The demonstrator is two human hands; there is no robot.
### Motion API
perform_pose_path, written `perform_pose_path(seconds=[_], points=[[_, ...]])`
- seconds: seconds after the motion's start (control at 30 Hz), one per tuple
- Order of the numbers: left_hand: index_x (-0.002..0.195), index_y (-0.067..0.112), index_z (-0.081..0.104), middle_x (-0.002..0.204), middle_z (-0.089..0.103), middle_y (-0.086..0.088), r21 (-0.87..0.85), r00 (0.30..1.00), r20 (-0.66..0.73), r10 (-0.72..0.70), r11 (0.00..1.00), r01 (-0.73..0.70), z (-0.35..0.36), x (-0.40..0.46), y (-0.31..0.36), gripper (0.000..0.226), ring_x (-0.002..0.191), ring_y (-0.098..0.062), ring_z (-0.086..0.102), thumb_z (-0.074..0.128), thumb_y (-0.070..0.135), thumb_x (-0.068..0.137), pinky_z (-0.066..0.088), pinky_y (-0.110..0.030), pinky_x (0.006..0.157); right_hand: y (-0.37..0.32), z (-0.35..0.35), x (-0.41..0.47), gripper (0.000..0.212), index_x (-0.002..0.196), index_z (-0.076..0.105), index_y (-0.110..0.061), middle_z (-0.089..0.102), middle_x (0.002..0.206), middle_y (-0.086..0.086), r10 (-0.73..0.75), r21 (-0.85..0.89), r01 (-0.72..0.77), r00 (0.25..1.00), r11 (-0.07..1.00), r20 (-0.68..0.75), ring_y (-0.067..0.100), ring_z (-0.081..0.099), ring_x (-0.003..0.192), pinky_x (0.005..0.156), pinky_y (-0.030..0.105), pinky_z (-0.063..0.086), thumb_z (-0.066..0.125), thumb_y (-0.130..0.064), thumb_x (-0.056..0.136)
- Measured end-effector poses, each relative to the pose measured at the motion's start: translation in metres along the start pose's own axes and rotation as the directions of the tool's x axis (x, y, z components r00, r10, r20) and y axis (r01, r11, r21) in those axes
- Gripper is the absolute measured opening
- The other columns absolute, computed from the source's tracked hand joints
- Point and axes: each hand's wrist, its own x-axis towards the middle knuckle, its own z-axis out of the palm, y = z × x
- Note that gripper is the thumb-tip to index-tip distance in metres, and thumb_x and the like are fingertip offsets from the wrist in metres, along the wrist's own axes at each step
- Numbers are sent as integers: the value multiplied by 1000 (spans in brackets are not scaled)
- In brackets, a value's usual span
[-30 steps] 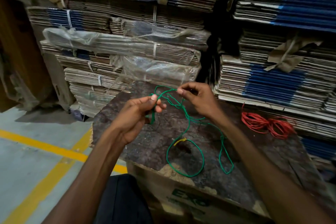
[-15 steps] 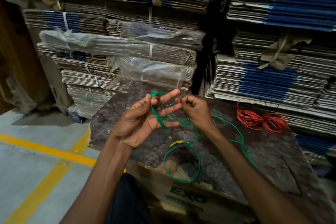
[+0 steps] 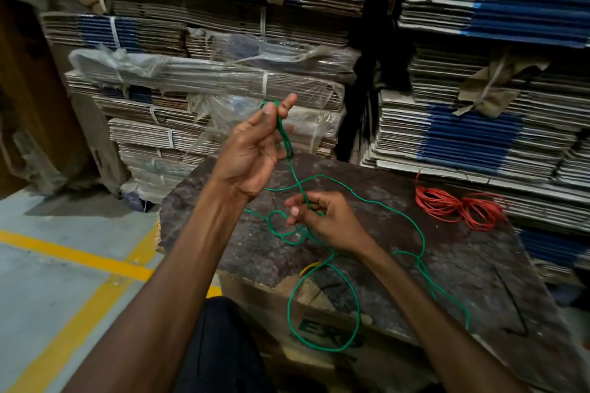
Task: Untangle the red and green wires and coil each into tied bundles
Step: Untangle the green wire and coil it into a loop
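Note:
My left hand (image 3: 255, 147) is raised above the table's far edge and holds a few turns of green wire (image 3: 351, 191) looped between thumb and forefinger. A strand runs down from those loops to my right hand (image 3: 322, 217), which pinches it just above the dark table top (image 3: 447, 265). The rest of the green wire sprawls loose over the table, with one large loop hanging over the near edge and a yellow tip showing at the crossing. The red wire (image 3: 459, 206) lies as a bunched bundle at the table's right rear, apart from the green wire.
Stacks of strapped flat cardboard (image 3: 207, 41) and blue-edged sheets (image 3: 479, 137) rise right behind the table. A printed carton (image 3: 319, 338) sits under its near edge. The grey floor with a yellow line (image 3: 79, 258) lies to the left.
My left hand has risen with the green loops. My right hand has dropped toward the table and drawn a strand taut between the two hands. The camera has tilted slightly.

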Motion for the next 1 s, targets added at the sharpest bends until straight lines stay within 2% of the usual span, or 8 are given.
perform_pose_path(seconds=[0.17,0.3,0.6,0.67,0.73,0.8,0.9,1.0], points=[[75,16,70,120,67,2,423,978,-10,209,887,-185,-3,10,3,22,133,-2,43,55,14,92,39,-12,71,-1,-10,-2,20,108,66,-3,71,93,6,67,-49,-68,997,997,-23,-3,61,74,74,18,48,58,4,92],[82,16,73,112,67,7,790,979,122,164,581,-196,-28,13,-14,16,132,7,36,59,21,88,14,-47,120,-17,-18,1,10,97,65,1,70,67,-5,63,102,-51,991,993,-122,0,59,56,58,15,49,59,6,91],[69,16,68,79,72,-3,964,964,264,-13,28,-263,-61,11,-24,26,115,-21,62,54,30,85,-22,-47,114,-33,-37,-5,23,94,69,-15,60,69,5,78,14,-78,997,997,3,16,48,63,56,21,39,76,0,78],[65,15,64,66,63,-1,974,972,224,-65,31,-223,-72,8,-21,35,90,-27,67,51,40,87,-2,-48,120,-33,-47,-4,19,89,70,-13,62,66,4,59,21,-58,996,998,-73,10,49,57,55,16,39,76,1,78],[62,16,59,58,51,1,971,969,215,-125,130,-198,-76,-1,-19,38,68,-19,60,53,38,92,42,-38,93,-35,-56,0,15,86,70,-9,61,59,0,26,17,-24,989,1000,-142,1,45,49,50,11,35,75,3,78],[67,15,66,58,50,-8,952,964,188,-186,277,-132,-74,-11,-17,34,58,-11,45,56,33,94,35,-30,61,-38,-59,9,14,84,70,-7,60,54,-8,-11,6,13,978,1000,-206,-3,43,45,47,9,34,74,5,79],[72,13,72,68,60,-21,930,958,179,-224,358,-90,-68,-20,-16,35,61,-17,45,56,36,93,32,-33,56,-42,-54,27,11,86,70,-2,59,51,-11,-60,-12,59,953,998,-297,-4,44,46,47,9,35,74,5,79],[64,12,65,56,61,1,925,987,99,-123,376,-46,-68,-17,-15,35,57,-7,49,56,32,92,36,-27,56,-45,-52,46,12,91,70,-2,65,56,-14,-111,-24,109,935,994,-336,-6,52,53,54,8,42,71,5,81]])
